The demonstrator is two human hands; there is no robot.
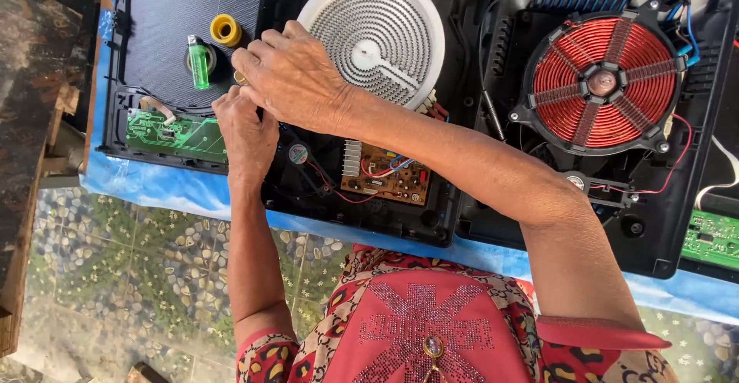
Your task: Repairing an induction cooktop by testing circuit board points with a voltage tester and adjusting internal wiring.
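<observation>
Two opened electric cooktops lie side by side on a blue sheet. My left hand [245, 130] and my right hand [296, 75] meet over the left black housing [385, 217], fingers pinched together on something small that the hands hide. Just right of them sits a white round heating element [381, 29]. Below my hands are a small black fan [299, 156] and a brown circuit board [389, 175] with red wires. A green circuit board [173, 130] lies left of my left hand.
A green lighter [198, 61] and a yellow tape roll [225, 29] rest on the dark glass top [162, 13]. The right housing holds a red copper coil [604, 83]. Another green board [712, 237] sits at far right. Pebble-patterned floor [131, 275] lies below.
</observation>
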